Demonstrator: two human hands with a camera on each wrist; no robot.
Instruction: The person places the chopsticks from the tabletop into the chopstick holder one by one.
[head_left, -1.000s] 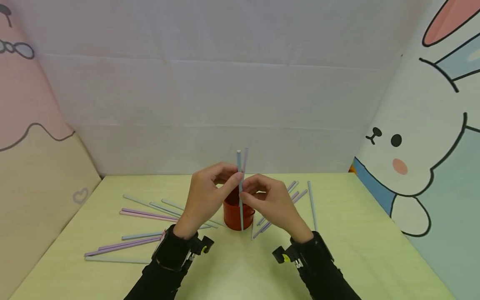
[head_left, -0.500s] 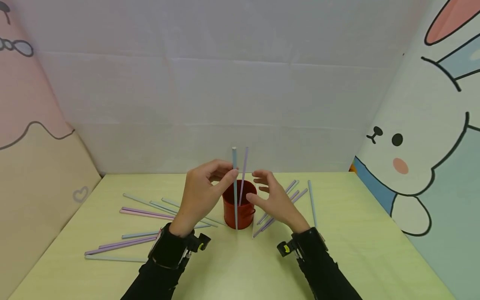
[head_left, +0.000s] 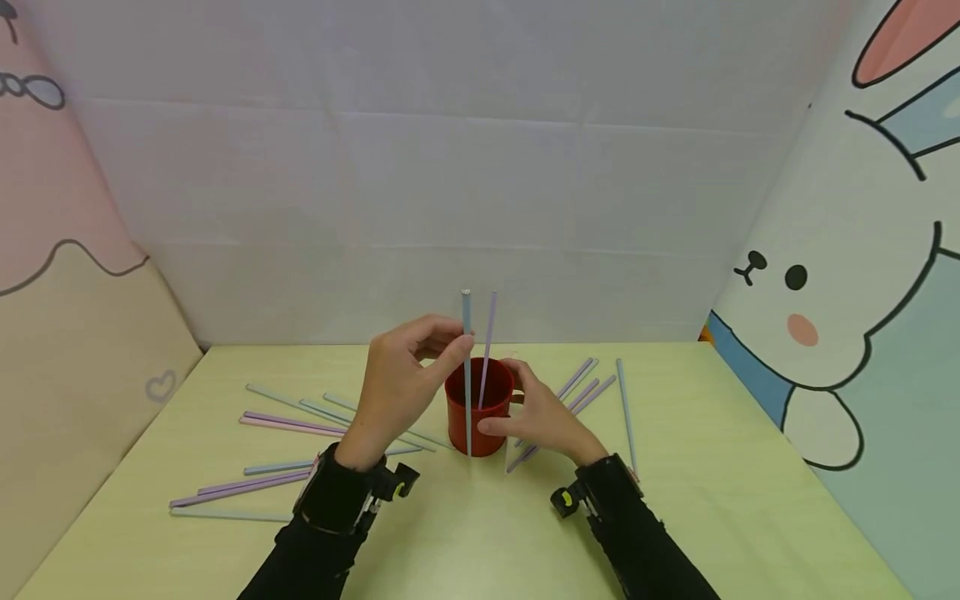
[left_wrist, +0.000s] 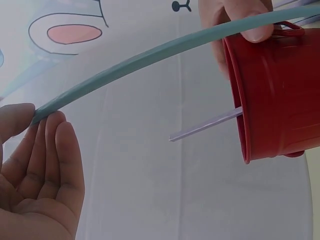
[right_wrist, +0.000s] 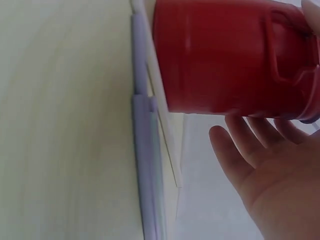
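My left hand pinches a long blue stick near its upper end, between thumb and fingertips. The stick stands upright in front of a small red bucket. In the left wrist view the blue stick passes outside the bucket's rim. A thin purple stick leans inside the bucket and pokes above its rim. My right hand holds the bucket's right side by its ear handle, thumb in front and fingers behind. In the right wrist view its fingers lie along the bucket's side.
Several blue, purple and pink sticks lie on the yellow table at the left. More sticks lie just right of the bucket, with one blue stick farther right. A white sheet hangs behind.
My right hand has let go of the blue stick, moved right and down, and taken hold of the bucket's side. My left hand has shifted slightly left with the blue stick.
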